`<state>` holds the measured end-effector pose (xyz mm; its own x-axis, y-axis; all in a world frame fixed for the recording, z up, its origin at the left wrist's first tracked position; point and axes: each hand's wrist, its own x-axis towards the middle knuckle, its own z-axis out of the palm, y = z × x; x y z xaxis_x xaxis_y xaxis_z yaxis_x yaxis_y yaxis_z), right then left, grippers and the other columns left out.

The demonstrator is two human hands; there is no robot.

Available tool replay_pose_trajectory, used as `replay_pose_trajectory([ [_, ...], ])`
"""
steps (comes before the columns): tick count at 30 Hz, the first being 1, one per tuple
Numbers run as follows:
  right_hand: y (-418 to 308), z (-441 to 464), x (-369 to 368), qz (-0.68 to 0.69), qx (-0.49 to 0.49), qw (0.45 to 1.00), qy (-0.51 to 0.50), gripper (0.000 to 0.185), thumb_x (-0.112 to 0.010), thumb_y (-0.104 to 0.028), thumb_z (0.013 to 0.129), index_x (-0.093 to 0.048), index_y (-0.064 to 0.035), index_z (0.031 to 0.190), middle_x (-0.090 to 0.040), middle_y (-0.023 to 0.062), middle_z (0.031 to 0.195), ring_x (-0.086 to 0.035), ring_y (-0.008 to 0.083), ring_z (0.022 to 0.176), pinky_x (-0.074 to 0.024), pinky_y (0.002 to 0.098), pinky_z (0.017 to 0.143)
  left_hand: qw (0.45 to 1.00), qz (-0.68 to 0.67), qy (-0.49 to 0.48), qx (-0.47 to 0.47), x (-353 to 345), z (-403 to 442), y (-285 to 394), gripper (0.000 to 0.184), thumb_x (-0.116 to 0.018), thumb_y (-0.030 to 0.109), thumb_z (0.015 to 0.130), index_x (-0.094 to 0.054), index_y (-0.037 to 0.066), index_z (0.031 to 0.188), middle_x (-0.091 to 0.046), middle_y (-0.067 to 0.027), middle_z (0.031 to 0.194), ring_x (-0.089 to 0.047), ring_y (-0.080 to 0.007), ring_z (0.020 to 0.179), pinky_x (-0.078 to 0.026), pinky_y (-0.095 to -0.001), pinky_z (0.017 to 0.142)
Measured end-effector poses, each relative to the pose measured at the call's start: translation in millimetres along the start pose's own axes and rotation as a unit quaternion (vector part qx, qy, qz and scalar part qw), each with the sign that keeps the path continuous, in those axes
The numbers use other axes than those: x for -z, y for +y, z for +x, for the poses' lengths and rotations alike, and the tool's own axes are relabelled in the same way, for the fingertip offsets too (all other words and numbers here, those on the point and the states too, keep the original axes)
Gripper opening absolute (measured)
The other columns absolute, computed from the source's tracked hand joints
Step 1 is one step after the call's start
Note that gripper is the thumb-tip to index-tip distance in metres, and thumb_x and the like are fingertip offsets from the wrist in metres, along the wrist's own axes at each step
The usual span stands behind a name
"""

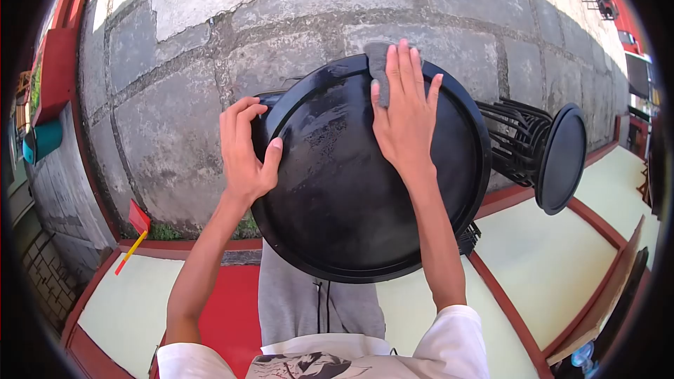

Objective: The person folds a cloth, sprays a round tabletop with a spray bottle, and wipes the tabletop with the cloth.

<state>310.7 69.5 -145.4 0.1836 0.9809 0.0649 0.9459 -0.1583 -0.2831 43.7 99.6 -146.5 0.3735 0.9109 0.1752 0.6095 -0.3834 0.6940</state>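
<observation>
A black round stool seat (337, 189) with a raised rim fills the middle of the view, its top streaked with wet-looking marks and dust. My left hand (247, 151) grips the rim on the left, fingers curled over the edge and thumb on top. My right hand (406, 112) lies nearly flat at the far side of the seat, fingers stretched. Under its left edge and fingers is a grey cloth (379, 70), held against the seat and folded over the rim. The underside of the seat is mostly hidden.
To the right stands a stack of black stools (564, 159) with thin metal legs. Grey stone paving (168, 140) stretches ahead. A red dustpan with a yellow handle (139, 217) rests at the left, near the pale tiled floor (133, 305). A teal container (43, 142) is farther left.
</observation>
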Motion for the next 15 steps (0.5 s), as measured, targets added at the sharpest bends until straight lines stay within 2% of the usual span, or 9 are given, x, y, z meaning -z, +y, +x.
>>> replay_pose_trajectory([
  [5, 84, -59, 24, -0.041, -0.242, 0.969, 0.036, 0.060, -0.039, -0.036, 0.114, -0.032, -0.0052, 0.165, -0.031, 0.0141, 0.172, -0.025, 0.0316, 0.160, -0.0071, 0.0634, 0.128, 0.999, -0.033, 0.018, 0.011, 0, -1, -3, 0.043, -0.063, 0.020, 0.086, -0.058, -0.002, 0.123, -0.058, -0.0224, 0.130, -0.054, -0.0389, 0.119, -0.042, -0.0470, 0.106],
  [7, 95, -86, 28, -0.051, -0.294, 0.953, 0.050, 0.060, -0.038, -0.036, 0.114, -0.031, -0.0052, 0.165, -0.030, 0.0149, 0.172, -0.024, 0.0317, 0.161, -0.0073, 0.0644, 0.127, 0.999, -0.049, 0.020, 0.012, 1, -1, -4, 0.043, -0.063, 0.020, 0.086, -0.058, -0.002, 0.122, -0.058, -0.0223, 0.130, -0.054, -0.0388, 0.119, -0.041, -0.0468, 0.106],
  [12, 72, -67, 5, -0.055, -0.284, 0.954, 0.083, 0.063, -0.039, -0.038, 0.114, -0.030, -0.0025, 0.165, -0.025, 0.0175, 0.173, -0.017, 0.0376, 0.162, -0.0082, 0.0634, 0.127, 0.992, -0.109, 0.055, 0.018, 0, -3, -13, 0.042, -0.063, 0.022, 0.087, -0.058, -0.002, 0.121, -0.059, -0.0207, 0.127, -0.055, -0.0353, 0.118, -0.041, -0.0442, 0.105],
  [15, 25, -24, -10, 0.008, -0.182, 0.979, 0.090, 0.062, -0.042, -0.037, 0.113, -0.032, -0.0030, 0.164, -0.026, 0.0173, 0.173, -0.018, 0.0377, 0.161, -0.0102, 0.0606, 0.128, 0.988, -0.148, 0.039, 0.035, 1, -2, -16, 0.042, -0.062, 0.023, 0.088, -0.058, -0.002, 0.121, -0.060, -0.0194, 0.126, -0.055, -0.0342, 0.118, -0.041, -0.0429, 0.105],
])
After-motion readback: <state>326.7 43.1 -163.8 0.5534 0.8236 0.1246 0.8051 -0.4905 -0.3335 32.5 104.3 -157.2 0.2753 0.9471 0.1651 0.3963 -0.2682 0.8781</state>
